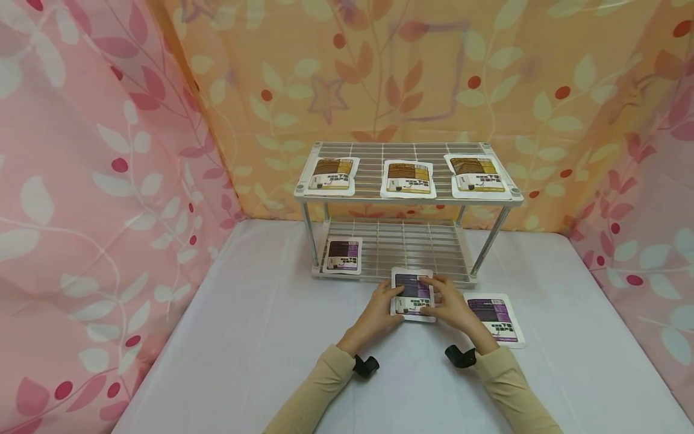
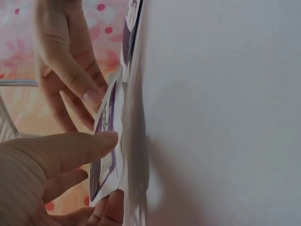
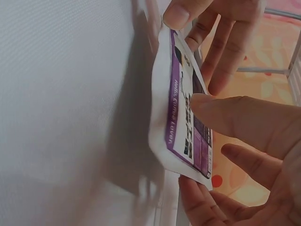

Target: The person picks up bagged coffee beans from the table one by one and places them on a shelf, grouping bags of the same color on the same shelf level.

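Note:
A flat white coffee pouch with a purple label (image 1: 413, 295) is held slightly above the table, just in front of the rack's lower shelf. My left hand (image 1: 379, 310) grips its left side; in the left wrist view the thumb (image 2: 89, 147) lies on the label and other fingers reach beneath. On the right side my right hand (image 1: 452, 306) holds the pouch, thumb (image 3: 221, 110) across the printed face and fingertips under the edge. A second purple coffee pouch (image 1: 496, 319) lies on the table beside my right wrist, partly covered by it.
The two-tier white wire rack (image 1: 406, 200) stands at the back of the white table (image 1: 244, 337). Three brown-and-yellow pouches, one of them a middle pouch (image 1: 408, 179), lie along its top shelf. Another purple pouch (image 1: 343, 255) lies at the lower shelf's left end. Patterned curtains (image 1: 347, 78) surround the table.

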A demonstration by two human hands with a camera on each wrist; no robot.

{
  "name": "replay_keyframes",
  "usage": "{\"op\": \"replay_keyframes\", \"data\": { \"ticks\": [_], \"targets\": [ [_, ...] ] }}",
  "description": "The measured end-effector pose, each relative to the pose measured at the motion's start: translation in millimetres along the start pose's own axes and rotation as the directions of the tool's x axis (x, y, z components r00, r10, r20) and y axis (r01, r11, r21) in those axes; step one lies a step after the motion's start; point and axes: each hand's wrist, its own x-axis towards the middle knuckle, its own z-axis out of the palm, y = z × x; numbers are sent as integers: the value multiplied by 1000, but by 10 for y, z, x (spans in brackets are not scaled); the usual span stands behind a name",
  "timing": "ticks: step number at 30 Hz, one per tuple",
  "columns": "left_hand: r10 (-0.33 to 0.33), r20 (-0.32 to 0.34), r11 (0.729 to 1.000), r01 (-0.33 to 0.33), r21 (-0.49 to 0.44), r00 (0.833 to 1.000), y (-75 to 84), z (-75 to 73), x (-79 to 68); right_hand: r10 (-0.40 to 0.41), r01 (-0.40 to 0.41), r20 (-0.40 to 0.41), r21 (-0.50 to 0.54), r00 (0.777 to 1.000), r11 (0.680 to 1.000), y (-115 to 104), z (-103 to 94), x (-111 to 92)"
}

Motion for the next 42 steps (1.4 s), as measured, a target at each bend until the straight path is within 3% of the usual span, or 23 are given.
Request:
{"op": "replay_keyframes", "data": {
  "ticks": [7,19,35,42],
  "targets": [
    [-10,-10,1000,9,-20,1000,-60,-53,-7,-61,61,-5,-76,998,995,-5,83,33],
    [-20,-29,999,21,36,999,-133,-118,28,-111,110,1,-125,994,986,-15,219,74],
    [-2,-139,996,14,89,990,-183,-180,80,-255,237,-84,-177,963,955,3,281,201],
    [0,-182,995,18,96,983,-173,-227,128,-237,221,-105,-144,966,965,32,305,289]
  ]
}}
